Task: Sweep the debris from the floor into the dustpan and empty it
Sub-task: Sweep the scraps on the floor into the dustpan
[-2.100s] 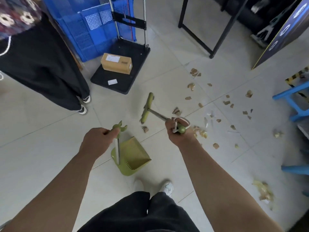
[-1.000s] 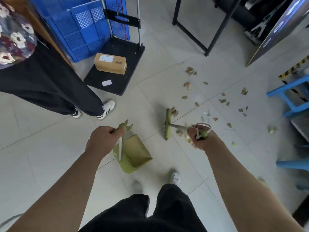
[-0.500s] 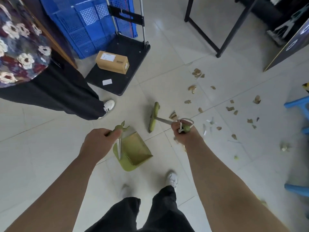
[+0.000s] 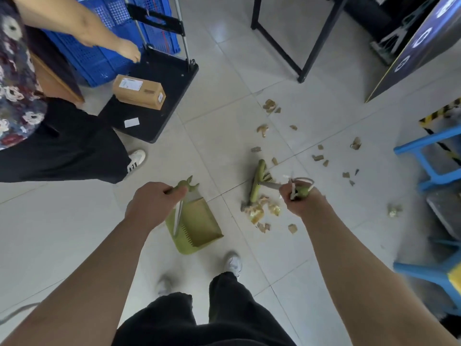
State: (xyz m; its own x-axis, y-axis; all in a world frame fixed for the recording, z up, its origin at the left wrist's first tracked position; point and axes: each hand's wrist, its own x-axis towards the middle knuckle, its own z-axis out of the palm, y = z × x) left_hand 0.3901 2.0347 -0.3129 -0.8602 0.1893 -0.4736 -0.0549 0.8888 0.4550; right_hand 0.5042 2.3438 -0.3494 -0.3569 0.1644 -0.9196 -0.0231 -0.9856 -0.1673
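Beside dustpan (image 4: pixel 199 226), debris (image 4: pixel 259 211) below right hand (image 4: pixel 299 199)

Blue crate (image 4: pixel 104 46) cut by top edge, left shoe (image 4: pixel 163 285) blurred, broom (image 4: pixel 257 181) bristles hidden.

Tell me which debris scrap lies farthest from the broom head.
The lone scrap beside the blue stool, far right of the broom head; the others lie nearer.

Dustpan (image 4: pixel 197 226) low in the middle of the frame, on the floor (image 4: pixel 62 221). Broom head (image 4: pixel 257 181) to its right, with a heap of scraps (image 4: pixel 259 211) just below. More scraps scattered toward the upper right. Cart (image 4: pixel 154 96) at upper left, box (image 4: pixel 139 91) on it. Stool (image 4: pixel 429 156) at the right edge.
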